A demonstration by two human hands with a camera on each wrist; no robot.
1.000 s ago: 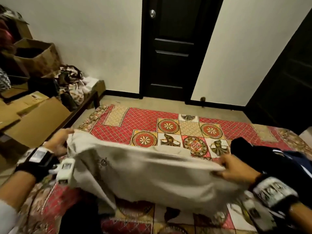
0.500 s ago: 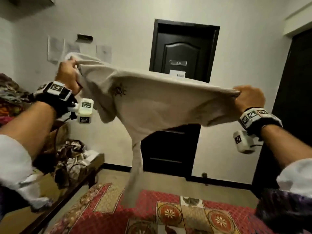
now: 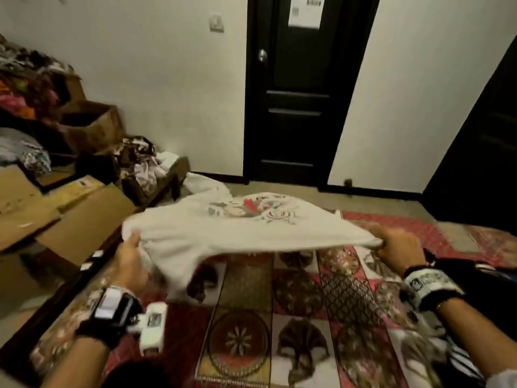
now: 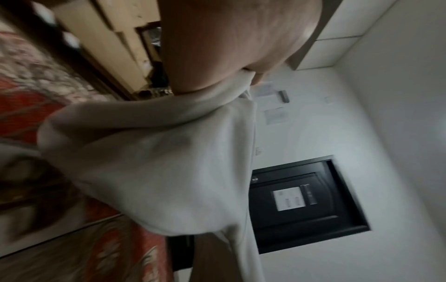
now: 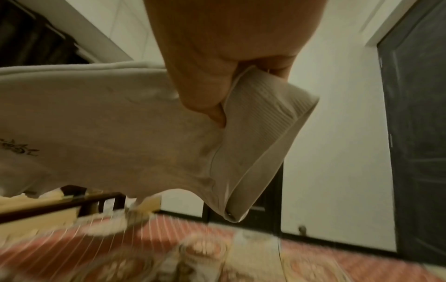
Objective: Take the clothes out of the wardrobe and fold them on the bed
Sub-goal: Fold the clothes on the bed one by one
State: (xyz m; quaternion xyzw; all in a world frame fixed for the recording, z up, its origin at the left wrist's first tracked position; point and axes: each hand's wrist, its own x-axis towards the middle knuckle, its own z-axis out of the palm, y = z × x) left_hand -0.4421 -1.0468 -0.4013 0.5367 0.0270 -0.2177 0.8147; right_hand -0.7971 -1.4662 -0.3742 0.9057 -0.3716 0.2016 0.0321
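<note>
Two hands are stretching a cream sweatshirt (image 3: pixel 223 231) out flat above the patterned bedspread (image 3: pixel 302 309): the left hand (image 3: pixel 130 260) is clutching one corner, the right hand (image 3: pixel 397 247) the other. In the left wrist view, fabric is bunching under the curled fingers (image 4: pixel 259 77). In the right wrist view, the thumb (image 5: pixel 202 91) is pinching the ribbed hem (image 5: pixel 263 118).

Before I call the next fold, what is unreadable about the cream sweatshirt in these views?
- Printed graphic on the cream sweatshirt: head view, motion-blurred.
- Left hand fingertips: left wrist view, buried in fabric.
- Right hand fingers: right wrist view, behind the ribbed hem.
- Chest logo: right wrist view, cut by the left edge.
</note>
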